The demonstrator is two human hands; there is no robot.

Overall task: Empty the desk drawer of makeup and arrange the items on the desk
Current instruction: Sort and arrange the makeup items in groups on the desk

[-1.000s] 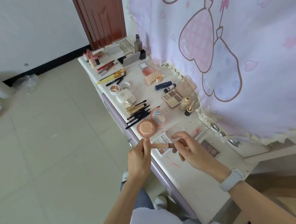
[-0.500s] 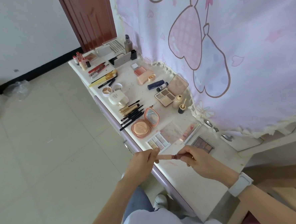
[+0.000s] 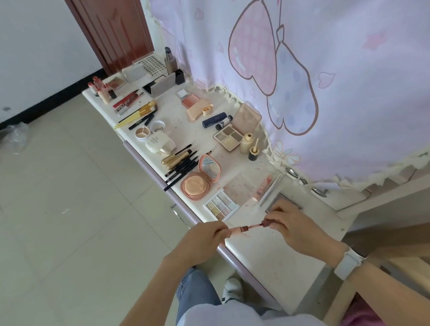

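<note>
Fingers (image 3: 222,231) pinching one lip-gloss tube (image 3: 245,228), two hands

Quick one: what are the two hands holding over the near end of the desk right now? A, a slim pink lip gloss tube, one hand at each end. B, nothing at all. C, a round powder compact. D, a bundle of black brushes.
A: the left hand and the right hand each pinch one end of the slim pink lip gloss tube, while the round powder compact and black brushes lie on the desk.

Lip gloss tube (image 3: 248,227): both ends hidden inside left hand (image 3: 205,239) and right hand (image 3: 297,229) fingers. Label unreadable, blurred.
</note>
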